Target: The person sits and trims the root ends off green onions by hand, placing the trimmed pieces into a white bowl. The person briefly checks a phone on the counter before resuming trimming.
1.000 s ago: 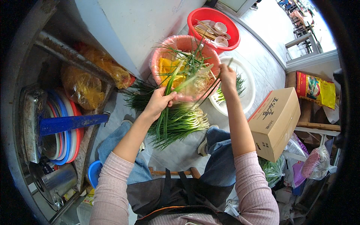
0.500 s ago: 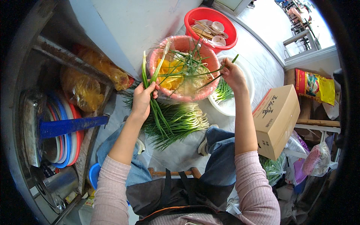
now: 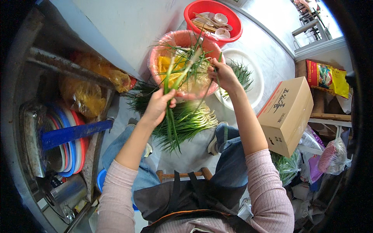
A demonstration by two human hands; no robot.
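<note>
My left hand (image 3: pixel 158 105) is closed around a few spring onions (image 3: pixel 169 123), white ends up and green leaves hanging down. To its right my right hand (image 3: pixel 223 77) pinches thin spring onion leaves, partly blurred. Both hands hover at the near side of a pink basin (image 3: pixel 154 58) lined with plastic, which holds loose green leaves, pale trimmings and a yellow bag (image 3: pixel 164 66). Below the basin a large pile of spring onions (image 3: pixel 188 122) lies on the floor between my feet. More spring onions (image 3: pixel 241 73) rest in a white basin (image 3: pixel 257 91) behind my right hand.
A red tub (image 3: pixel 236 35) of bowls and chopsticks stands beyond the pink basin. At right are a cardboard box (image 3: pixel 287 112), a red and yellow packet (image 3: pixel 327 79) and bagged goods. At left, a shelf holds stacked basins (image 3: pixel 79 143) and yellow bags (image 3: pixel 83 97). A wooden stool (image 3: pixel 171 175) is below me.
My left hand has moved right with the spring onions, tilting them over the pink basin. My right hand has drawn left, closer to the left one. The view has shifted slightly.
</note>
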